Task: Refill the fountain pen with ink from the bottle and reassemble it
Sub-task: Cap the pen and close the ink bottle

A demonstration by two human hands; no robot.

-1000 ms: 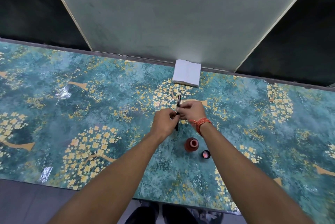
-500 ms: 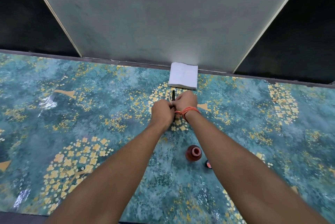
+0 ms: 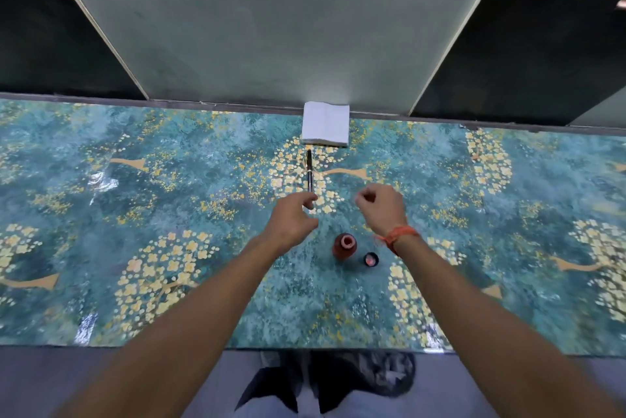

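Observation:
A slim black fountain pen (image 3: 309,174) lies on the table (image 3: 169,214), pointing away from me, just below a white tissue stack. My left hand (image 3: 293,219) hovers at the pen's near end with fingers loosely curled and nothing in them. My right hand (image 3: 381,209), with an orange thread on the wrist, is apart to the right, fingers loosely curled and empty. A small red ink bottle (image 3: 345,246) stands uncapped between my forearms. Its black cap (image 3: 371,259) lies upside down just right of it.
A stack of white tissues (image 3: 326,124) sits at the table's far edge against a pale green wall panel (image 3: 271,28). The table has a glossy teal cover with yellow flower trees. Its near edge runs just above my legs.
Both hands held the pen together before. Now the pen lies on the table and the hands have let go and drawn apart, the right one moving to the right.

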